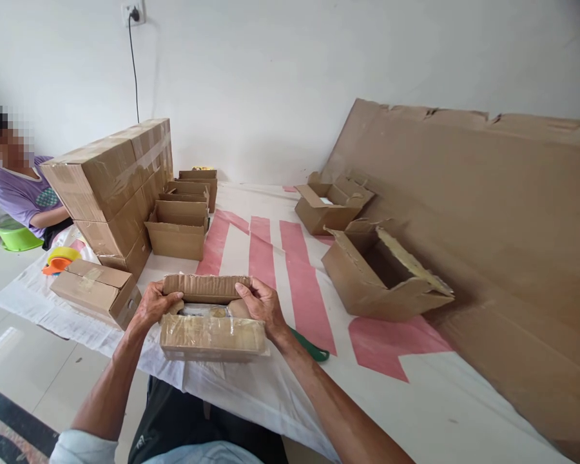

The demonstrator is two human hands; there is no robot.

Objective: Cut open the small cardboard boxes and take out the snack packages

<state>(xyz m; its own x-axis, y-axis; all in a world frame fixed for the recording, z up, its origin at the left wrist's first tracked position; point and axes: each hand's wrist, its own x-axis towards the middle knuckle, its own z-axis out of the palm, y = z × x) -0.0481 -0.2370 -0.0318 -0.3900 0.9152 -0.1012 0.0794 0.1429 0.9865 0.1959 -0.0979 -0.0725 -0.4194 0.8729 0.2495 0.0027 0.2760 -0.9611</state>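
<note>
I hold a small cardboard box [212,335] in front of me on the white sheet [280,393]. Its far flap [205,287] stands up and the near flap, covered in clear tape, lies over the front. Something wrapped shows in the gap between the flaps. My left hand [153,304] grips the box's left end, thumb on the far flap. At the right end my right hand [263,305] curls its fingers over that same flap.
A closed small box [96,289] lies to my left, before a stack of taped cartons [111,187]. Open boxes [178,229] stand behind; two torn open boxes [381,270] sit at right by a large cardboard sheet [488,245]. A person [22,187] sits far left.
</note>
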